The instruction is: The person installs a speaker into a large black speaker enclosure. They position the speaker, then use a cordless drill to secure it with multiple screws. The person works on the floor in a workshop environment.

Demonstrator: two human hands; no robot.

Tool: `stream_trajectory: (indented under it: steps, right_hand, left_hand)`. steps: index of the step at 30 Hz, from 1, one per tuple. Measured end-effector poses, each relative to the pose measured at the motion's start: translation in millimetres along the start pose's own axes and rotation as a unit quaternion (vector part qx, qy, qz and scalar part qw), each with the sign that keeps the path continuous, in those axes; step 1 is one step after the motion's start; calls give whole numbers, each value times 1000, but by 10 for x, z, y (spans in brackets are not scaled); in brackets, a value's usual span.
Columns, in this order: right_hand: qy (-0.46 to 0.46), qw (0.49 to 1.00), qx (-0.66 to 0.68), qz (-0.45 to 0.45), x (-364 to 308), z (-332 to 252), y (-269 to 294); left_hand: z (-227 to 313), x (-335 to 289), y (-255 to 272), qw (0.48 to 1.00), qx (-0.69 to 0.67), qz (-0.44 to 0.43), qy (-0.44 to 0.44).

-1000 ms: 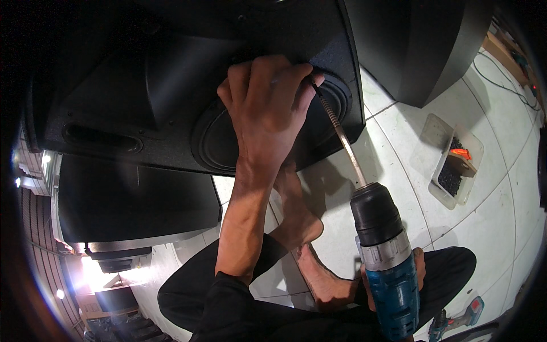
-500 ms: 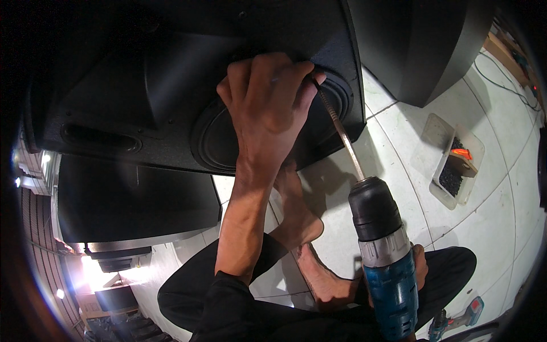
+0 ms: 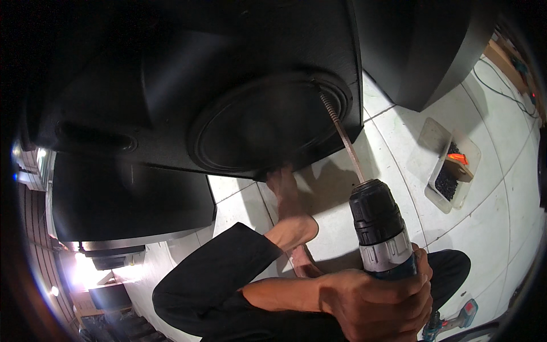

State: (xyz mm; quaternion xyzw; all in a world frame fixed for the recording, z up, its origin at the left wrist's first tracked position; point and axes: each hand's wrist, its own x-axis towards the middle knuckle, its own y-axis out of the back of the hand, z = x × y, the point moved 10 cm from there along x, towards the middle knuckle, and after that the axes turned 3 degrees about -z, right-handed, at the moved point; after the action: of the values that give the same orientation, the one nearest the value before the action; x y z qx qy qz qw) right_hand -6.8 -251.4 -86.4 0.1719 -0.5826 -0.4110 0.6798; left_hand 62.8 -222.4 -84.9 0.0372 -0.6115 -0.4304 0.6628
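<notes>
My left hand (image 3: 373, 302) is wrapped over the back of the body of a cordless drill (image 3: 384, 228). Only some fingers of my right hand (image 3: 421, 262) show at the far side of the drill; the rest is hidden behind the tool and my left hand. From the black chuck a long driver bit (image 3: 342, 134) with a ridged section slants up to the rim of a round woofer (image 3: 256, 128). The woofer is set in a large black speaker cabinet (image 3: 171, 74). Whether a screw sits at the bit's tip is too dark to make out.
A second black cabinet (image 3: 419, 57) stands at the upper right, and another black box (image 3: 131, 196) is at left. On the tiled floor lies a clear plastic tub (image 3: 436, 185) with dark screws and an orange-handled item (image 3: 457, 158). Another power tool (image 3: 456, 320) rests at lower right.
My left hand has left the bit's tip at the woofer rim and come down onto the drill's body. The drill and bit stay nearly in place.
</notes>
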Motion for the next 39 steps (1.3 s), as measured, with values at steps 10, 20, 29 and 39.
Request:
stream_trajectory:
  steps: [10, 20, 29, 39]
  right_hand:
    - [0, 996, -86, 34, 79, -103, 48]
    - [-41, 994, -25, 98, -142, -47, 21]
    - [-50, 993, -21, 101, -50, -87, 77]
    - [-28, 994, -4, 105, -78, -69, 28]
  left_hand:
    - [308, -5, -384, 990, -110, 33, -83]
    - [505, -44, -573, 985, -133, 52, -96]
    - [616, -28, -640, 984, -142, 58, -92]
    - [696, 7, -696, 982, -155, 54, -98]
